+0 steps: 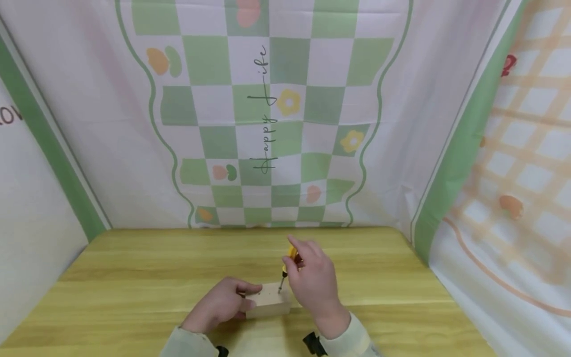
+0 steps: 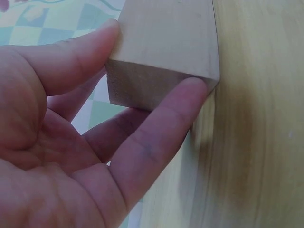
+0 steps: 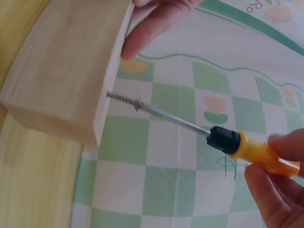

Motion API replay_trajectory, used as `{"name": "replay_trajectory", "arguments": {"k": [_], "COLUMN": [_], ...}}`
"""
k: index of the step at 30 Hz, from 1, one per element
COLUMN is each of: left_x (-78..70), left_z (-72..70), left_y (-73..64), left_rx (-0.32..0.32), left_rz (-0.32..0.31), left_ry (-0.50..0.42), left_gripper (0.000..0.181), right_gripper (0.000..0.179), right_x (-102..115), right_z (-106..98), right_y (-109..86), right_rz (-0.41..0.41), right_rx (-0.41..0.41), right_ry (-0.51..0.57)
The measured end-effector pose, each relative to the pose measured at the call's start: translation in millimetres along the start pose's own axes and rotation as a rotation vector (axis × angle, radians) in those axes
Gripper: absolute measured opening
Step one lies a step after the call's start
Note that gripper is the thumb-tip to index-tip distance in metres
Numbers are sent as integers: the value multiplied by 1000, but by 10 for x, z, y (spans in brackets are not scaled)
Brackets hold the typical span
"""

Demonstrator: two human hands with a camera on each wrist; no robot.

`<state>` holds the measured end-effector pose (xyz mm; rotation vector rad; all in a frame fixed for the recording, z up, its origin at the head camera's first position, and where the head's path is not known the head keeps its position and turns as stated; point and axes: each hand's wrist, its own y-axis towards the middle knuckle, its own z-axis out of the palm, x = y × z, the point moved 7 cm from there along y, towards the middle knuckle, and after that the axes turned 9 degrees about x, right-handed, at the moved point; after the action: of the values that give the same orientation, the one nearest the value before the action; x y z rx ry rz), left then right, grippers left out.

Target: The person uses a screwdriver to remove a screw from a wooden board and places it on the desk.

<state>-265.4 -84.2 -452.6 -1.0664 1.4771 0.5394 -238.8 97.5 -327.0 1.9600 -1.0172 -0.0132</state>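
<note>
A pale wooden block (image 1: pixel 267 311) lies on the table in front of me in the head view. My left hand (image 1: pixel 224 301) grips its left end, thumb and fingers on opposite sides, as the left wrist view also shows. My right hand (image 1: pixel 315 278) holds a screwdriver by its yellow handle (image 3: pixel 256 154), which has a black collar. The shaft slants down to a screw (image 3: pixel 122 99) at the driver's tip. That screw stands out from the block's upper face near the right end, its point at the wood and most of its thread exposed. Small dark holes dot the same face.
The wood-grain table (image 1: pixel 147 267) reaches back to a hanging cloth (image 1: pixel 250 64) with green checks. More cloth hangs at the left and right sides (image 1: pixel 526 163). Black straps (image 1: pixel 314 343) show at both wrists, by the light sleeves.
</note>
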Motion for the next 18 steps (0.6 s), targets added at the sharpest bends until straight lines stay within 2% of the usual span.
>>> {"name": "replay_trajectory", "arguments": {"k": [5,8,10,15,18], "left_x": [8,6,3,1,0], "left_z": [-4,-7,-9,-8,-6], "left_y": [8,11,9,3,-3], "left_rx": [3,6,4,-2,-6], "left_rz": [8,20,24,23,23], "left_ry": [-2,4,7,13,14], "left_gripper": [41,41,42,41,41], "right_gripper": [41,40,40,42,41], "right_x": [31,26,6,-90,-117], "right_z": [-6,0,16,67,68], "right_y": [-18,-20,-15,2,5], "right_rz": [-3,-16,-28,-15,0], "right_rx": [-55,-45,5,194,238], "right_ry": [10,54,108,294,324]}}
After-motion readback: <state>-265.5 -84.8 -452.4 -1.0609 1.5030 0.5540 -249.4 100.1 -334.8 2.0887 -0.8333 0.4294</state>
